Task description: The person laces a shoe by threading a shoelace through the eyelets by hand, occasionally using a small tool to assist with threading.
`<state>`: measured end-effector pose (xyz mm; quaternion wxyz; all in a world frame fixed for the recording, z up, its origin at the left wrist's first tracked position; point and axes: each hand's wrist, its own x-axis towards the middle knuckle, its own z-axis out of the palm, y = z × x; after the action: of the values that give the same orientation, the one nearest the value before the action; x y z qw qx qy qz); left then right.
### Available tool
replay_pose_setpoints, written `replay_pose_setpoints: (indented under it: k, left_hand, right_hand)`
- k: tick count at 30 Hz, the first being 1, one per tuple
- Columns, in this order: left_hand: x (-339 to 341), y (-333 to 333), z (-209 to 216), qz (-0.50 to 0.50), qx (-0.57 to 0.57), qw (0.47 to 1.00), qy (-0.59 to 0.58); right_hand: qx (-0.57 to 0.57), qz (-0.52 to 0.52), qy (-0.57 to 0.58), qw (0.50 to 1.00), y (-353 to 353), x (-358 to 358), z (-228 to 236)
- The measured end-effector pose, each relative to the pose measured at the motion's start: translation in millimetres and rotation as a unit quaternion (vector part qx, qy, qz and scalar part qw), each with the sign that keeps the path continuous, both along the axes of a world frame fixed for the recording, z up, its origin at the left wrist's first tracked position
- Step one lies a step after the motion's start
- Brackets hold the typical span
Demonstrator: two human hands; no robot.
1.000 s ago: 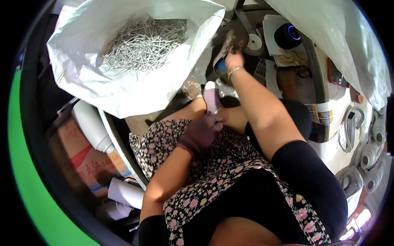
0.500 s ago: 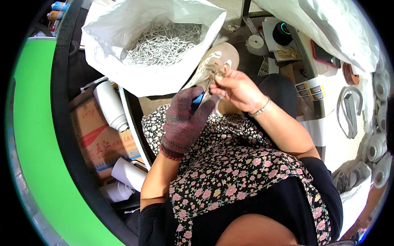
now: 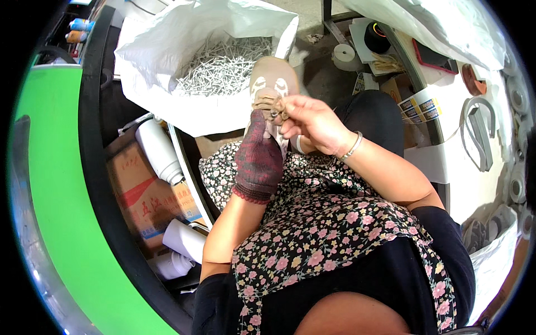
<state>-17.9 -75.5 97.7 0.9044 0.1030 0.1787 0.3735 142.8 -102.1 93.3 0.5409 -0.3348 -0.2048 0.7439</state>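
Note:
My left hand wears a dark red and grey knit glove and reaches forward over my lap. It looks closed; what it holds is hidden behind the glove. Just to its right, my bare right hand, with a bracelet at the wrist, pinches its thumb and fingers round something small that I cannot make out. Both hands are above a beige shoe with white markings, whose laces show next to the fingertips. Beyond the glove stands a white woven sack, holding a heap of grey metal screws or nails.
To the left are a green surface with a black edge, a cardboard box and white cylindrical containers. On the right, a white table bears grey curved strips and a dark red-edged device. A tape roll lies ahead.
The glove has turned and shifted right, hiding a blue item seen in it before. My right hand has moved slightly left, still pinching. The view has shifted a little.

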Motion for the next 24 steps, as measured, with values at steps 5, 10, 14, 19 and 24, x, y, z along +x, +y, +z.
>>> replay_pose_setpoints:
  k: [5, 10, 14, 19, 24]
  left_hand:
    - [21, -10, 39, 0.007, -0.081, 0.988, 0.130]
    - [19, -19, 40, 0.006, 0.038, 0.976, 0.213]
    - [13, -23, 23, -0.004, -0.020, 0.990, 0.141]
    - [2, -26, 8, -0.031, 0.409, 0.743, 0.529]
    - [10, -35, 34, 0.015, 0.538, 0.549, 0.640]
  right_hand:
    - [0.124, -0.239, -0.276, 0.922, -8, 15, -9]
    - [0.308, -0.190, -0.493, 0.791, -4, 12, 21]
    - [0.212, -0.119, -0.369, 0.897, 8, 7, 1]
    - [0.014, -0.074, -0.029, 0.997, 10, 15, -6]
    - [-0.001, -0.145, -0.017, 0.989, 6, 8, -14]
